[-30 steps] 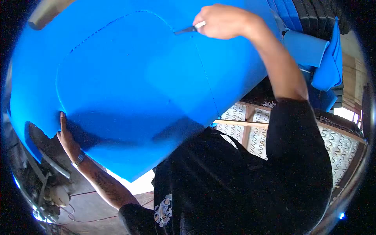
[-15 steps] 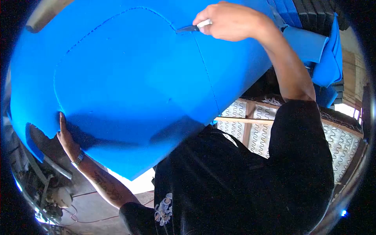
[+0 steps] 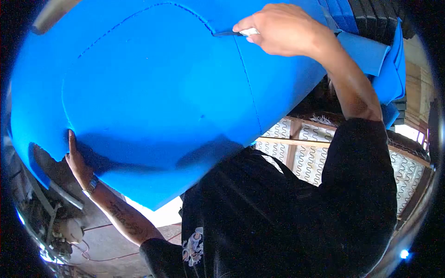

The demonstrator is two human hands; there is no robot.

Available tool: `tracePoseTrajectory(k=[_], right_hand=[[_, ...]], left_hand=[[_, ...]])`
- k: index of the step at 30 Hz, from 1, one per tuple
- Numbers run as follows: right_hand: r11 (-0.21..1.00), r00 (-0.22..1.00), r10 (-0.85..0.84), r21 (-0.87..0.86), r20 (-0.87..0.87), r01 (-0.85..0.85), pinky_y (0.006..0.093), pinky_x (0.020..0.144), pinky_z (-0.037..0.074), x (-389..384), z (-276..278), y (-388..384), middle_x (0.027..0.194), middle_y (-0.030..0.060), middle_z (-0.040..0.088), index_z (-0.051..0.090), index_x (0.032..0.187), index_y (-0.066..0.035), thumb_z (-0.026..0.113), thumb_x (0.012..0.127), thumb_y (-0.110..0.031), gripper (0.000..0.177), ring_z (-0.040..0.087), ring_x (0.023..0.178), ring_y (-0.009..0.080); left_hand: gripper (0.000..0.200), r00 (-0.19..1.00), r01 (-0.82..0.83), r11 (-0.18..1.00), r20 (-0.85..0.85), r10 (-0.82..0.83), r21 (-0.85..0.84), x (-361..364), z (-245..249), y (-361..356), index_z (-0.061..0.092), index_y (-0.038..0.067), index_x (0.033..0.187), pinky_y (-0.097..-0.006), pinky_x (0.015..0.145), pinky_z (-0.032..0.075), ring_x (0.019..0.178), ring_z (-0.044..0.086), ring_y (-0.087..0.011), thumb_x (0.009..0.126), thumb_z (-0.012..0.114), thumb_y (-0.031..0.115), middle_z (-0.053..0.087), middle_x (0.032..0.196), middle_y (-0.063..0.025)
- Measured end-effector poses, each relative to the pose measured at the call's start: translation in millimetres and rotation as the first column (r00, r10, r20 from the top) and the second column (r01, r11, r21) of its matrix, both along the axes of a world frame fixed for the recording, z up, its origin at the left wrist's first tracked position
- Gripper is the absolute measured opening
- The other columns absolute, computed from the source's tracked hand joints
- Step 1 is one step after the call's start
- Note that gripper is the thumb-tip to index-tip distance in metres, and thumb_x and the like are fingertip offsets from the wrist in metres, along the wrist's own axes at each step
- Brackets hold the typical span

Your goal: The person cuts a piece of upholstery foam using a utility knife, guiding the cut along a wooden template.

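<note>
A big blue foam sheet (image 3: 153,102) fills the upper left and middle, marked by a curved cut line and a straight dark line. My right hand (image 3: 289,30) is closed around the pale handle of a knife (image 3: 227,34). The blade's tip meets the foam at the right end of the curve, near the top of the straight line. At the sheet's lower left, by a ragged notch in its edge, my left hand (image 3: 78,157) rests on the foam. Its index finger is stretched out beside the curve's lower end; the other fingers are partly hidden.
Blue foam pieces (image 3: 364,51) are stacked at the upper right beside dark ridged material (image 3: 378,18). Behind my right arm lies a wooden frame (image 3: 296,141) with zigzag springs. A red cord (image 3: 118,259) crosses the floor at the lower left.
My right hand and the knife have moved slightly right, and the curved cut now reaches a little further right. My left hand stays at nearly the same spot on the foam.
</note>
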State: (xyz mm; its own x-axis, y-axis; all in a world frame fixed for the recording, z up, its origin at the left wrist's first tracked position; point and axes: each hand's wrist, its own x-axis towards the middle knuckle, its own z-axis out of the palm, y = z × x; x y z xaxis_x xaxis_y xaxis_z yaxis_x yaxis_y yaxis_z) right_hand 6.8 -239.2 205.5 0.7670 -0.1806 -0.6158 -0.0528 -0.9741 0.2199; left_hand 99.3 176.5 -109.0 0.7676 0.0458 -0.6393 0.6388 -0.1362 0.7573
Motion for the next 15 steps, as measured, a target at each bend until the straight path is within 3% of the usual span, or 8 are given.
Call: tracePoseTrajectory(k=[3, 6, 12, 15], right_hand=[[0.992, 0.993, 0.114, -0.052, 0.033, -0.112, 0.0421, 0.077, 0.049, -14, -26, -25, 0.090, 0.0133, 0.068, 0.063, 0.115, -0.014, 0.056, 0.087, -0.018, 0.029, 0.064, 0.084, 0.0318], [0.997, 0.998, 0.050, -0.051, -0.040, -0.052, 0.0431, 0.076, 0.050, -8, -40, -23, 0.089, 0.0109, 0.068, 0.062, 0.117, -0.018, 0.058, 0.087, -0.017, 0.030, 0.064, 0.084, 0.0305], [0.975, 0.977, 0.212, -0.065, 0.009, -0.211, 0.0432, 0.073, 0.051, -16, -79, -42, 0.088, 0.0098, 0.068, 0.061, 0.119, -0.020, 0.058, 0.086, -0.017, 0.033, 0.064, 0.083, 0.0300], [0.948, 0.952, 0.306, -0.099, 0.021, -0.303, 0.0431, 0.071, 0.050, -20, -100, -49, 0.085, 0.0095, 0.068, 0.061, 0.119, -0.022, 0.057, 0.086, -0.018, 0.034, 0.064, 0.082, 0.0300]], left_hand=[[0.038, 0.993, -0.086, 0.995, -0.070, 0.090, 0.055, 0, 8, -7, 0.065, 0.006, 0.074, -0.0259, 0.045, 0.034, 0.047, 0.040, -0.0067, 0.079, 0.071, 0.043, 0.049, 0.060, 0.0033], [0.037, 0.990, -0.128, 0.989, 0.061, 0.124, 0.071, -5, 16, -23, 0.057, 0.012, 0.064, -0.0259, 0.044, 0.031, 0.045, 0.036, -0.0064, 0.079, 0.071, 0.043, 0.044, 0.056, 0.0048], [0.035, 0.996, -0.085, 0.991, -0.007, 0.086, 0.100, -2, 15, -15, 0.059, 0.012, 0.067, -0.0258, 0.045, 0.028, 0.047, 0.035, -0.0064, 0.078, 0.072, 0.042, 0.045, 0.058, 0.0051], [0.034, 0.988, -0.117, 0.988, 0.113, 0.105, 0.106, -6, 19, -25, 0.064, 0.009, 0.075, -0.0251, 0.045, 0.028, 0.048, 0.035, -0.0060, 0.078, 0.072, 0.041, 0.046, 0.060, 0.0053]])
